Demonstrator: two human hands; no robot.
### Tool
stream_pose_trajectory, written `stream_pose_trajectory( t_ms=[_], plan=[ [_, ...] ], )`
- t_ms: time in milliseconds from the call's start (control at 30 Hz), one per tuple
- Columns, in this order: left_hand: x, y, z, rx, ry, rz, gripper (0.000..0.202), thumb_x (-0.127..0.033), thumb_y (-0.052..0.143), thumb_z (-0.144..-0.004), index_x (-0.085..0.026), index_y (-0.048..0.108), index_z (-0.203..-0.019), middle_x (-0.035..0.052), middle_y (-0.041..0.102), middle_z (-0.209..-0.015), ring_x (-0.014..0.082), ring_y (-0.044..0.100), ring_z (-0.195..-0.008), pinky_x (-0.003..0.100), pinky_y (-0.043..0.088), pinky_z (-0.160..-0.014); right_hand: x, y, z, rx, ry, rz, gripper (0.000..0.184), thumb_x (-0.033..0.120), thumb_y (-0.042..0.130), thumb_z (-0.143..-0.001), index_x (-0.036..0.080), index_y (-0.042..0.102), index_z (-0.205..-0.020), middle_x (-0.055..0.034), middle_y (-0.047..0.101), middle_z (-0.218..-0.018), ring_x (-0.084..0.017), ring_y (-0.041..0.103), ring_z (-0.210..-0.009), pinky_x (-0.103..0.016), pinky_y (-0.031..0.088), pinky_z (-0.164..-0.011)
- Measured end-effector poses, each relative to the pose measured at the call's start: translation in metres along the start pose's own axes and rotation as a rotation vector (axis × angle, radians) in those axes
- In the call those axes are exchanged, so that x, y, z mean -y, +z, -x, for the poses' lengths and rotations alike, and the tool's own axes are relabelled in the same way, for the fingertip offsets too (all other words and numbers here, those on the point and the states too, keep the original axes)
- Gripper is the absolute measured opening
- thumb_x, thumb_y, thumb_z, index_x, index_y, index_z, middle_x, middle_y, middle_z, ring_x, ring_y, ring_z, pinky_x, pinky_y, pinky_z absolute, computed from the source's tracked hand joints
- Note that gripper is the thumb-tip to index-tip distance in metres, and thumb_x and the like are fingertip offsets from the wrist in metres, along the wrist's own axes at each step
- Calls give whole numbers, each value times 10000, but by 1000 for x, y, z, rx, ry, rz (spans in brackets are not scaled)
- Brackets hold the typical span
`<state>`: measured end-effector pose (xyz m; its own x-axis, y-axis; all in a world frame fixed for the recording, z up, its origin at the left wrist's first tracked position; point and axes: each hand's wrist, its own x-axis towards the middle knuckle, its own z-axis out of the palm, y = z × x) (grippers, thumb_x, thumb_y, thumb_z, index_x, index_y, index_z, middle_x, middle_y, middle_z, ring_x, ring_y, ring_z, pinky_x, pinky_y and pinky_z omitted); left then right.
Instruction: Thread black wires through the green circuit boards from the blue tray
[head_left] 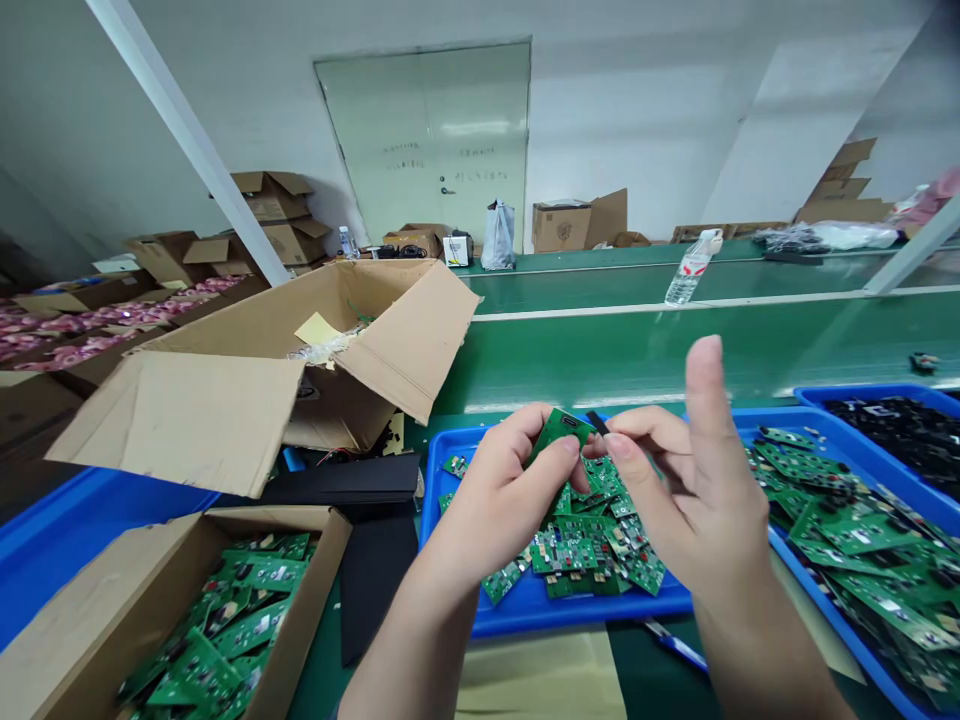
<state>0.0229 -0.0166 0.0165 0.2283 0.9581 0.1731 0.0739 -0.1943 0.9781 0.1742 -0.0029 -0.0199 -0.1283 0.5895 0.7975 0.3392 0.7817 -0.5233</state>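
My left hand [510,490] grips a green circuit board [556,430] between thumb and fingers, holding it tilted above a blue tray [517,622]. A dark slot-like part shows on the board's face. Just to the right, my right hand [686,480] pinches a small black strip [598,423] between thumb and forefinger, its end close to the board's right edge. Whether strip and board touch I cannot tell. Beneath both hands, several loose green circuit boards [566,550] lie piled in the tray.
An open carton [292,560] of boards stands at left, below a larger open cardboard box [405,340]. At right are a blue tray [795,560] of boards and another tray of black parts [892,430]. A pen [679,645] lies near my right forearm; a water bottle [691,268] stands behind.
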Motion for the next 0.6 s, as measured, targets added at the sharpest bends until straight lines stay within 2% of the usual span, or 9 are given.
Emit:
stream_pose_trajectory(
  t_ms=[67,167,300,600],
  plan=[
    [0,0,0,-1,-5,-60,186,-235,460,-856,-169,514,-691,-13,523,-625,96,466,-600,207,382,-584,-1,-1,-1,29,-73,39,702,101,459,-913,286,109,-1493,-22,665,-846,-154,609,-721,-306,548,-718],
    [2,0,-1,13,-23,-117,148,-221,441,-864,-173,513,-745,-36,477,-629,88,414,-581,210,346,-556,-2,-4,-3,147,-162,90,721,68,463,-899,312,124,-1487,-31,683,-968,-148,615,-729,-300,542,-733],
    [5,0,0,48,-39,-127,166,-248,396,-898,-182,501,-788,-35,445,-676,105,410,-630,243,349,-587,-4,-5,-6,172,-180,128,734,50,469,-886,319,138,-1483,-63,621,-1222,-151,625,-752,-313,543,-730],
    [6,4,2,21,-24,-131,238,-273,327,-949,-202,437,-750,-46,449,-696,100,416,-644,260,348,-616,-4,-3,-6,162,-132,155,707,57,478,-886,292,174,-1480,-36,691,-989,-152,617,-716,-303,541,-718]
  ],
)
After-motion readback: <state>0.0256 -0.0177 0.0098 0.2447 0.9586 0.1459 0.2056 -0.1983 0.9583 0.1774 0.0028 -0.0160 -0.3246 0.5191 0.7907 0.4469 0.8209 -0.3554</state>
